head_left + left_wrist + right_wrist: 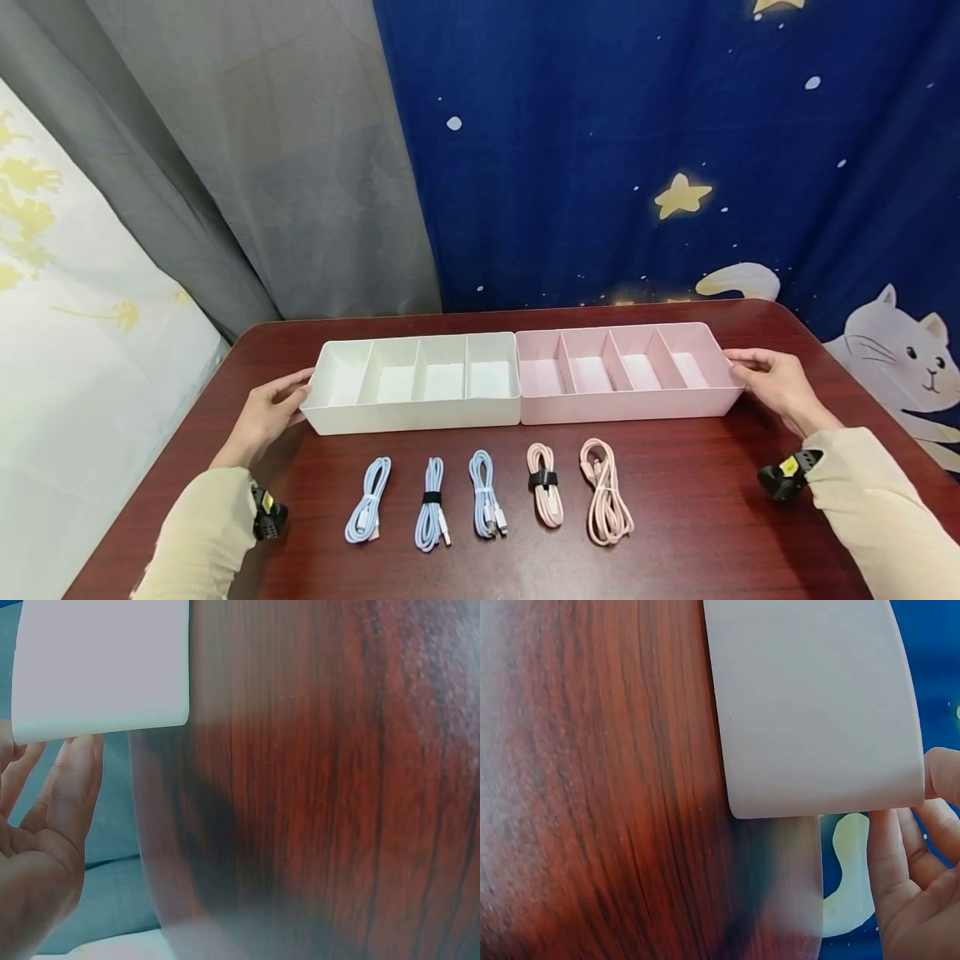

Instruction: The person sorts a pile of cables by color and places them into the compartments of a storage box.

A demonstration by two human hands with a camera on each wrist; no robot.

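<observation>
A white divided box [416,417] and a pink divided box [630,408] stand end to end in one row across the table, their inner ends meeting. Each has several compartments, with no items showing inside. My left hand [264,419] touches the outer left end of the white box, its fingertips [81,742] against the end wall in the left wrist view. At the far right end of the pink box, my right hand [782,390] rests its fingers [887,832] on the end wall, the thumb near the rim.
In front of the boxes lie three coiled blue cables [431,510] and two coiled beige cables [606,504], one of each colour with a black strap. The dark red wooden table [697,500] has a rounded back edge, with grey and blue curtains [570,167] behind it.
</observation>
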